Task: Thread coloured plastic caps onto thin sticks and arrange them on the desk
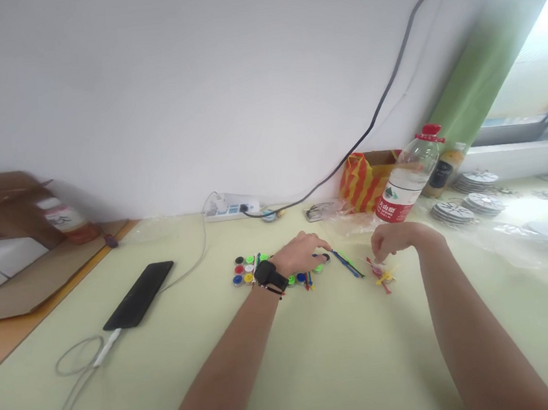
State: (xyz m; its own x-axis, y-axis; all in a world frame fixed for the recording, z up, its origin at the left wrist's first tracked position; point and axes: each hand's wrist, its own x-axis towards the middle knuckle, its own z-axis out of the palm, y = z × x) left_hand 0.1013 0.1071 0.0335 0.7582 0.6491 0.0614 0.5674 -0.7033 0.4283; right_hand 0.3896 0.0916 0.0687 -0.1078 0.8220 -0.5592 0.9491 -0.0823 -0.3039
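Note:
My left hand (pixel 301 253), a black watch (pixel 269 276) on its wrist, reaches over a group of small round coloured pieces (pixel 248 277). Its fingers are apart, thumb and index near a dark round piece at the group's right end. Part of the group is hidden under this hand. Just right of it lie thin blue and green plastic sticks (pixel 346 264). My right hand (pixel 389 241) is closed, fingertips pointing down above a small heap of red and yellow plastic pieces (pixel 384 276). Whatever its fingers hold is hidden.
A large plastic bottle (pixel 406 181) stands behind my right hand, beside a red-and-yellow bag (pixel 362 182). Stacks of white discs (pixel 454 212) lie at right. On the left are a black phone (pixel 139 296) on a cable and a cardboard box (pixel 10 259). A power strip (pixel 232 207) sits by the wall.

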